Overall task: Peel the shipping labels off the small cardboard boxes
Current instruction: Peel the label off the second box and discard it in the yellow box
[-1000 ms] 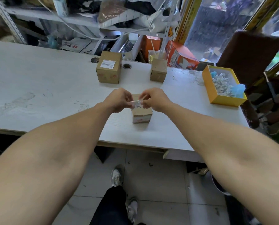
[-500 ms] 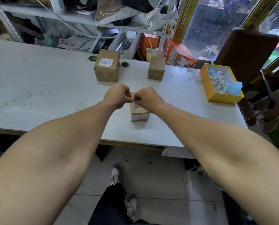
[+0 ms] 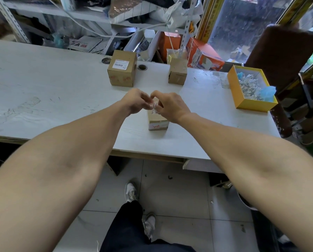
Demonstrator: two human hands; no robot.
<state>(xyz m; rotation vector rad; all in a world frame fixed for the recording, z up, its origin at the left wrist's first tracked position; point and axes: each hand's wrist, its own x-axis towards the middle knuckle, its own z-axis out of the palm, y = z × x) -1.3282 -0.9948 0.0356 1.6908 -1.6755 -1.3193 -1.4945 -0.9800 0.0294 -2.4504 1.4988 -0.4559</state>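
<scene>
Now the label [image 3: 154, 107] is a crumpled wad at frame centre, off the near box [image 3: 157, 120] and above its top; a second ago it was stretched flat. Left hand [image 3: 136, 101] and right hand [image 3: 167, 106] both pinch it with curled fingers. Likely next: the yellow tray [image 3: 250, 106], right, then the labelled box [image 3: 122, 68].

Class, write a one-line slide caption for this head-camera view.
Both hands, left hand and right hand, pinch a crumpled label above the nearest box; a labelled box waits behind.
</scene>
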